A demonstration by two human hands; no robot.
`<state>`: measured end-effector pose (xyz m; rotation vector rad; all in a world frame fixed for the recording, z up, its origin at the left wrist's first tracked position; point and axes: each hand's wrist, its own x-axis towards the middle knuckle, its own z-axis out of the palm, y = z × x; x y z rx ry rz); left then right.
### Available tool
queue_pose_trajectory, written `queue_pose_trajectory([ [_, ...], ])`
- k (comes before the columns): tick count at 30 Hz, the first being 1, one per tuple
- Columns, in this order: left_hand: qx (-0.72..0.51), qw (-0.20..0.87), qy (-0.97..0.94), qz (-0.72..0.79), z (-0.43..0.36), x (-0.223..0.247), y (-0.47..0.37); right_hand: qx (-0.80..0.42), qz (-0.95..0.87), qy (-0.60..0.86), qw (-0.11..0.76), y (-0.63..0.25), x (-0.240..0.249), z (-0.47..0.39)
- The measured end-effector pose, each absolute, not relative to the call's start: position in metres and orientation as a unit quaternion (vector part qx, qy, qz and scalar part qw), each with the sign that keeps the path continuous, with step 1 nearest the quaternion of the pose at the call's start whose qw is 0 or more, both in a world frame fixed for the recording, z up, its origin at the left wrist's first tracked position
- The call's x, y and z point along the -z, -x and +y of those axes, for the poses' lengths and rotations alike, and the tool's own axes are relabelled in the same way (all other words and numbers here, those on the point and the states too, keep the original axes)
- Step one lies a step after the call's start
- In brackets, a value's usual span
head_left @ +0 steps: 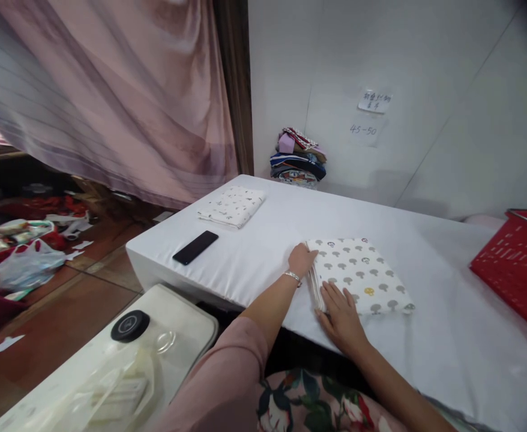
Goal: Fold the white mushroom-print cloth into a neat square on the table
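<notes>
A folded white cloth (358,273) printed with grey mushrooms and one yellow one lies on the white-covered table (272,240). At its far left corner my left hand (302,261), with a bracelet on the wrist, is closed on the edge; the fingertips are partly hidden. My right hand (343,318) rests on the near left part of the cloth. Its fingers are stretched out over the top, and the thumb sits apart at the layered side. A second folded cloth (234,206), white with small dark prints, lies farther left. Between it and the table's front edge is a black phone (195,247).
A red plastic basket (515,264) stands at the right. Folded fabrics (298,157) are stacked by the wall. Left of me, a white surface (168,312) holds a round black object (130,326) and a clear plastic bag (123,384). A pink curtain (164,90) hangs behind.
</notes>
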<state>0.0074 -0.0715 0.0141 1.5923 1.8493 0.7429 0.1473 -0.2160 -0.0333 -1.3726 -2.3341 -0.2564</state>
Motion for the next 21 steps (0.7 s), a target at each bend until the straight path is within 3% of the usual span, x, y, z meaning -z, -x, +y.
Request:
queue_pose_trajectory([
  [12, -0.247, 0.292, -0.6, 0.703, -0.061, -0.01, 0.002, 0.083, -0.84, 0.49, 0.216, -0.142, 0.033, -0.218],
  [21, -0.226, 0.242, -0.654, 0.68, -0.043, -0.003, 0.009, -0.008, -0.836, 0.519, 0.179, -0.128, 0.01, -0.23],
])
